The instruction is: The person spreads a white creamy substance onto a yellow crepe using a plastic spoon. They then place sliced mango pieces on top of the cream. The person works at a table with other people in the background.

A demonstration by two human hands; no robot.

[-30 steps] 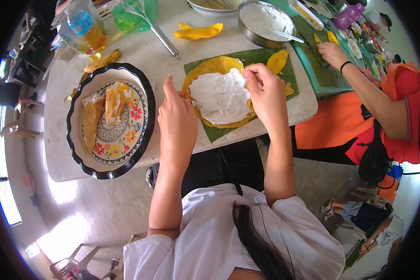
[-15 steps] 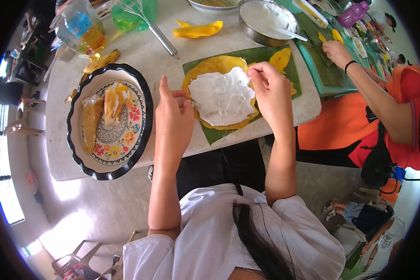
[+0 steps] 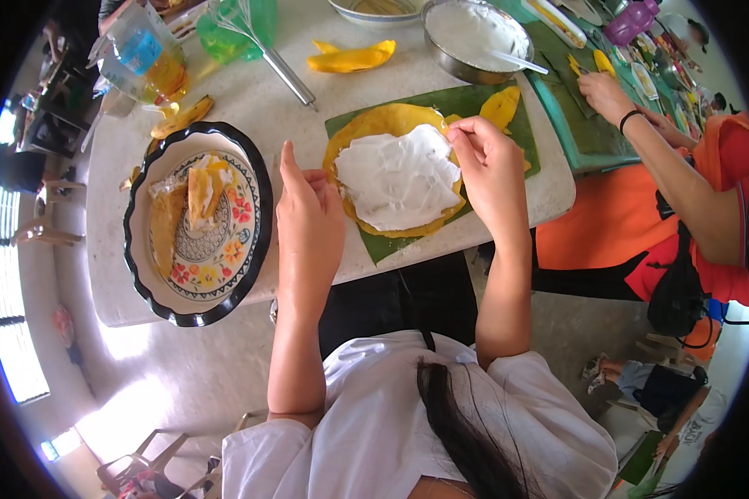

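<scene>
A round yellow crepe [image 3: 354, 133] lies on a green banana leaf [image 3: 383, 247], a wide layer of white cream [image 3: 398, 179] spread over it. My left hand [image 3: 308, 224] is at the crepe's left edge, index finger pointing up and away. Its thumb and curled fingers close at that rim, though the grip itself is partly hidden. On the opposite side, my right hand [image 3: 489, 170] pinches the upper right rim between thumb and fingertips. Yellow mango pieces [image 3: 500, 108] rest on the leaf just beyond my right hand.
Left stands a black-rimmed floral dish [image 3: 266, 208] with filled rolls [image 3: 168, 224]. Farther back are a whisk [image 3: 287, 76], mango peel [image 3: 354, 57], a metal bowl of cream [image 3: 474, 37] and an oil bottle [image 3: 162, 71]. At right, a co-worker's hand [image 3: 605, 96] works over a green surface.
Both hands keep almost the same places at the crepe's edges. The view has shifted slightly, and the co-worker's hands have moved a little.
</scene>
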